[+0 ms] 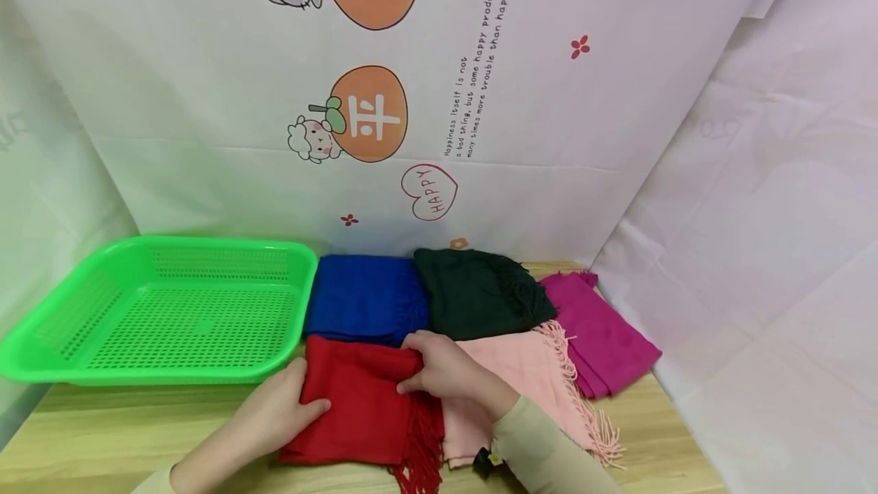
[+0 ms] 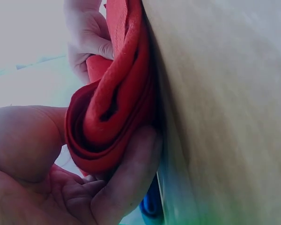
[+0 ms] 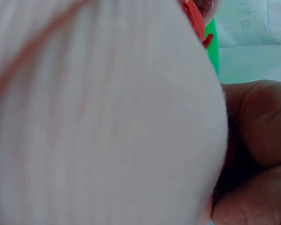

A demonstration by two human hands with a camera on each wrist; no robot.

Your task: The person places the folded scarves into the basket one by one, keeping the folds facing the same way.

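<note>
A folded red scarf (image 1: 360, 406) with a fringe lies on the wooden table in front of the person. My left hand (image 1: 277, 406) grips its left edge. In the left wrist view, that hand's thumb and a finger close around the rolled layers of the red scarf (image 2: 110, 117). At the scarf's upper right, my right hand (image 1: 446, 368) pinches the cloth between thumb and fingers. A pale blurred surface (image 3: 112, 112) hides most of the right wrist view, with part of the right hand (image 3: 267, 126) at its edge.
An openwork green basket (image 1: 199, 319) stands at the left. Behind the red scarf lie folded blue (image 1: 366, 299) and dark green scarves (image 1: 480, 292). To the right are a pink scarf (image 1: 528, 372) and a magenta scarf (image 1: 607, 338). A printed white cloth (image 1: 521, 97) hangs behind the table (image 1: 144, 433).
</note>
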